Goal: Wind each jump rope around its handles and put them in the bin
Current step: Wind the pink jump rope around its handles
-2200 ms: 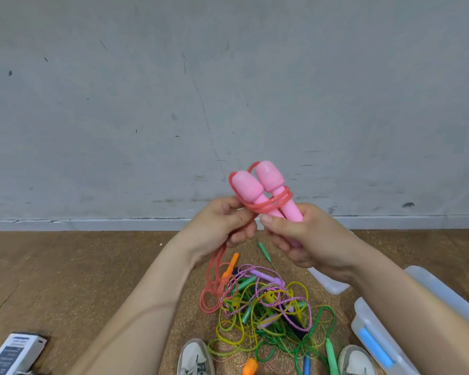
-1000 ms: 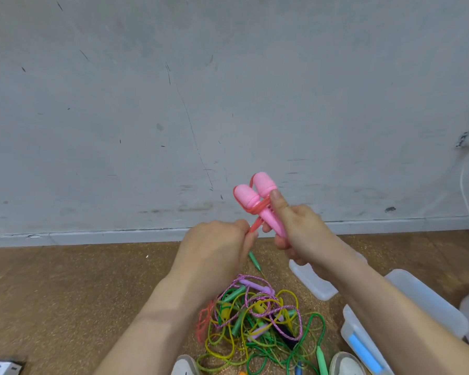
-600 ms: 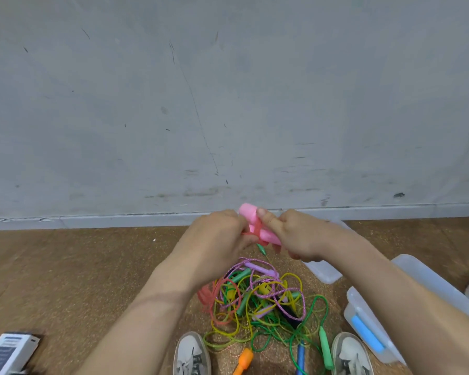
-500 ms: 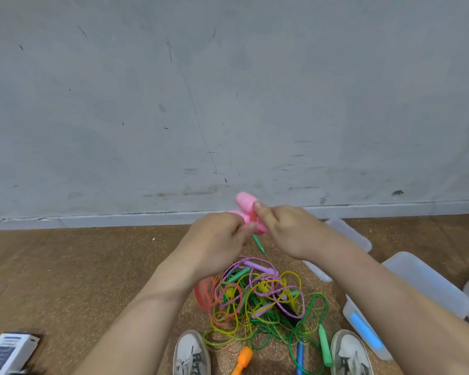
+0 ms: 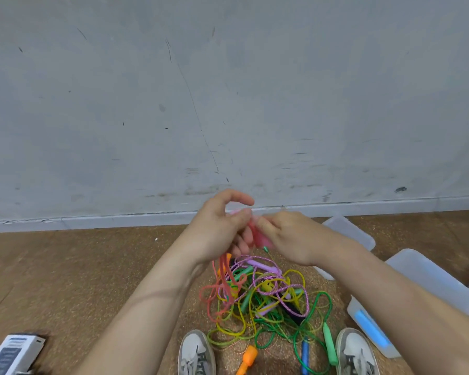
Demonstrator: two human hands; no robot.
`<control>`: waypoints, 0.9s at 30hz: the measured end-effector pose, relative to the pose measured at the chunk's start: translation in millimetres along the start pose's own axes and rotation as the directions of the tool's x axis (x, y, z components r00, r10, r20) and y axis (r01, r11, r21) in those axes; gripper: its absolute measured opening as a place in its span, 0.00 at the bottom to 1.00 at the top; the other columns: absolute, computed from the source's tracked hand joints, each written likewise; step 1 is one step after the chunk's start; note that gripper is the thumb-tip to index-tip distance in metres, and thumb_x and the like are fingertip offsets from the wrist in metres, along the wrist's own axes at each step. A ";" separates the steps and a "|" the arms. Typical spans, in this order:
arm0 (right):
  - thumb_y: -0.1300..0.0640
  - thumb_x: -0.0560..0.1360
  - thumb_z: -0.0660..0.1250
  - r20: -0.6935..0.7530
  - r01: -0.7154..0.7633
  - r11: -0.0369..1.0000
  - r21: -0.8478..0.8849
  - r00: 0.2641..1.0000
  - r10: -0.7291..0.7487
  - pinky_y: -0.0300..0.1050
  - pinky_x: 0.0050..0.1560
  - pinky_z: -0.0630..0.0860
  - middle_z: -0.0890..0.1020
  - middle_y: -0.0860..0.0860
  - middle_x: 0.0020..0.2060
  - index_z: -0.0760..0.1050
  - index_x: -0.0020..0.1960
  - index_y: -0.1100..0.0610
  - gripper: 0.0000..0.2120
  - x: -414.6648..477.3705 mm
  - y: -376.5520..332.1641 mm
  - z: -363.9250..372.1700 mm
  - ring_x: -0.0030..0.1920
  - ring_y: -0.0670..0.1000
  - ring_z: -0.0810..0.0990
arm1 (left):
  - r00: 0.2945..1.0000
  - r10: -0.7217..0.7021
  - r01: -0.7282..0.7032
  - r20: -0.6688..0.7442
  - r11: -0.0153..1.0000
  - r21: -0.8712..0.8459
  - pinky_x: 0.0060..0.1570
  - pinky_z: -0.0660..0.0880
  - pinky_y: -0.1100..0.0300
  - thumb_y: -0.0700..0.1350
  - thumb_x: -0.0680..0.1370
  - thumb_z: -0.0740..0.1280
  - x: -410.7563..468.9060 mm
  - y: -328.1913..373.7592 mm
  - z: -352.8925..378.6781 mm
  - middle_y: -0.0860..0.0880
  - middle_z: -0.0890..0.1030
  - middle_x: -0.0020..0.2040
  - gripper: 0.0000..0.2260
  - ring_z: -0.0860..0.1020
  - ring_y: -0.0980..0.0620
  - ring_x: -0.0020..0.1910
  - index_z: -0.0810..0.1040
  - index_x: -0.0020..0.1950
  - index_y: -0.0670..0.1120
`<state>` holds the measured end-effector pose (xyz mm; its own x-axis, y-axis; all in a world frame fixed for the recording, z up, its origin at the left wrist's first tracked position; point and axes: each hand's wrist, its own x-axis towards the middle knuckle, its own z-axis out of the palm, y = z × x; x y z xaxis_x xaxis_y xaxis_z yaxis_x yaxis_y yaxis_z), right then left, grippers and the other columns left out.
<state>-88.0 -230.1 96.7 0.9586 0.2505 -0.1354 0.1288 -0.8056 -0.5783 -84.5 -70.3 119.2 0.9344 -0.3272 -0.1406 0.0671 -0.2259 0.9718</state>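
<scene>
bin [image 5: 431, 277] right of rope pile [image 5: 266, 301] holds one blue handle [image 5: 371, 331]; right hand [image 5: 290, 236] grips pink handles [image 5: 260, 238], left hand [image 5: 222, 231] pinches their cord [image 5: 224, 269].

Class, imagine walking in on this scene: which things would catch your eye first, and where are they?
The bright tangle of jump ropes on the brown floor draws the eye first. Above it, the left hand and right hand grip a pink jump rope, its cord trailing down to the pile. A clear plastic bin sits at the right.
</scene>
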 end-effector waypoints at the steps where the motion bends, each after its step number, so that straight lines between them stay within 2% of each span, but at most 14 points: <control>1: 0.39 0.82 0.47 0.075 -0.015 1.000 0.024 0.997 0.013 0.39 0.36 0.72 0.80 0.53 0.33 0.75 0.42 0.55 0.27 -2.7 -4.0 -2.9 0.31 0.46 0.78 | 1.000 -0.010 0.012 0.027 0.999 -0.041 0.18 0.66 0.66 0.38 0.81 0.60 0.1 2.0 -4.4 0.46 0.74 0.25 0.08 0.70 0.53 0.19 0.72 0.60 0.42; 2: 0.39 0.82 0.46 0.152 -0.042 0.998 0.041 0.988 0.036 0.37 0.28 0.70 0.79 0.55 0.29 0.73 0.39 0.55 0.27 -6.5 -8.4 -6.7 0.24 0.46 0.75 | 0.997 -0.011 0.016 0.073 0.998 -0.061 0.18 0.65 0.67 0.38 0.81 0.61 -1.2 4.6 -8.3 0.46 0.74 0.24 0.09 0.70 0.54 0.18 0.72 0.61 0.42; 4: 0.38 0.81 0.44 0.278 -0.089 0.995 0.047 0.958 0.072 0.35 0.22 0.67 0.78 0.57 0.25 0.67 0.34 0.54 0.28 -14.8 -17.1 -12.6 0.19 0.48 0.71 | 0.984 0.001 0.005 0.175 1.000 -0.031 0.18 0.64 0.67 0.39 0.80 0.62 -4.2 5.2 -15.7 0.47 0.74 0.23 0.09 0.69 0.55 0.18 0.74 0.60 0.43; 6: 0.35 0.80 0.43 0.367 -0.108 0.994 0.021 0.926 0.093 0.36 0.22 0.68 0.78 0.56 0.25 0.65 0.35 0.54 0.28 -20.9 -22.9 -14.4 0.20 0.51 0.72 | 0.975 0.022 -0.043 0.221 0.995 0.091 0.20 0.65 0.67 0.38 0.79 0.65 -5.9 6.3 -19.9 0.47 0.75 0.24 0.09 0.68 0.54 0.19 0.76 0.59 0.44; 9: 0.33 0.79 0.43 0.460 -0.106 0.994 0.019 0.884 0.086 0.35 0.23 0.68 0.77 0.55 0.24 0.69 0.36 0.54 0.31 -24.1 -26.9 -14.1 0.21 0.51 0.71 | 0.980 0.078 -0.126 0.183 0.955 0.268 0.26 0.66 0.66 0.38 0.73 0.72 -2.5 5.9 -25.5 0.51 0.77 0.25 0.07 0.70 0.57 0.23 0.81 0.49 0.44; 11: 0.35 0.79 0.43 0.518 -0.125 0.986 0.109 0.854 0.051 0.35 0.23 0.66 0.75 0.55 0.24 0.75 0.39 0.57 0.32 -25.4 -28.4 -17.6 0.21 0.51 0.69 | 0.985 0.110 -0.141 0.133 0.956 0.256 0.31 0.70 0.66 0.39 0.69 0.74 -0.2 5.5 -30.6 0.52 0.80 0.28 0.03 0.74 0.58 0.28 0.83 0.41 0.44; 13: 0.38 0.78 0.45 0.575 -0.147 0.971 0.186 0.818 0.014 0.35 0.23 0.63 0.73 0.53 0.25 0.79 0.45 0.58 0.30 -26.5 -29.4 -23.1 0.22 0.50 0.66 | 0.987 0.121 -0.138 0.109 0.976 0.168 0.32 0.73 0.67 0.42 0.67 0.74 -0.4 7.4 -33.5 0.51 0.82 0.30 0.02 0.76 0.59 0.30 0.83 0.37 0.45; 17: 0.41 0.77 0.54 0.702 -0.146 0.960 0.237 0.710 -0.065 0.35 0.23 0.56 0.70 0.50 0.22 0.81 0.47 0.57 0.24 -30.0 -30.6 -26.4 0.20 0.48 0.61 | 0.961 0.162 -0.221 0.225 0.938 0.268 0.35 0.72 0.70 0.41 0.69 0.74 -3.4 15.3 -28.6 0.55 0.81 0.30 0.02 0.75 0.62 0.31 0.83 0.36 0.47; 19: 0.45 0.74 0.58 0.732 -0.134 0.954 0.269 0.672 -0.113 0.34 0.22 0.55 0.70 0.49 0.21 0.81 0.45 0.55 0.18 -32.8 -31.1 -26.7 0.19 0.46 0.61 | 0.947 0.136 -0.226 0.290 0.925 0.305 0.33 0.70 0.67 0.47 0.70 0.72 -4.8 17.5 -26.8 0.54 0.79 0.29 0.05 0.73 0.60 0.30 0.82 0.34 0.49; 22: 0.53 0.75 0.62 0.697 -0.079 0.944 0.319 0.695 -0.177 0.33 0.21 0.55 0.70 0.49 0.21 0.80 0.44 0.56 0.09 -36.3 -27.6 -30.3 0.18 0.46 0.60 | 0.932 0.060 -0.167 0.357 0.946 0.277 0.25 0.61 0.67 0.51 0.75 0.66 -8.0 16.4 -23.6 0.56 0.69 0.23 0.18 0.64 0.60 0.24 0.77 0.25 0.50; 24: 0.57 0.75 0.65 0.663 -0.052 0.920 0.388 0.709 -0.240 0.33 0.21 0.55 0.69 0.49 0.21 0.79 0.42 0.57 0.06 -38.0 -23.6 -33.5 0.18 0.46 0.60 | 0.936 -0.024 -0.041 0.351 0.983 0.177 0.22 0.63 0.69 0.50 0.76 0.64 -8.6 17.1 -15.6 0.57 0.71 0.20 0.22 0.66 0.62 0.19 0.76 0.21 0.48; 26: 0.57 0.72 0.66 0.598 -0.066 0.838 0.541 0.731 -0.328 0.35 0.22 0.53 0.70 0.49 0.20 0.78 0.38 0.57 0.05 -38.7 -19.0 -35.2 0.17 0.45 0.60 | 0.932 -0.122 0.124 0.342 0.992 0.019 0.22 0.65 0.68 0.51 0.75 0.65 -6.4 13.7 -6.4 0.53 0.73 0.20 0.23 0.69 0.59 0.18 0.76 0.21 0.44; 27: 0.58 0.71 0.66 0.550 -0.074 0.781 0.620 0.751 -0.365 0.38 0.22 0.53 0.70 0.49 0.19 0.77 0.36 0.56 0.06 -37.7 -16.0 -35.0 0.16 0.45 0.61 | 0.942 -0.141 0.162 0.305 0.986 -0.048 0.24 0.67 0.67 0.50 0.78 0.62 -4.4 12.1 -1.7 0.52 0.74 0.20 0.26 0.71 0.58 0.19 0.76 0.21 0.42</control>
<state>-117.3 -245.4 139.3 0.5333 0.7775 -0.3332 -0.1278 -0.3153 -0.9403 -87.2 -70.0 131.9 0.7643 -0.5559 -0.3267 0.2347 -0.2322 0.9439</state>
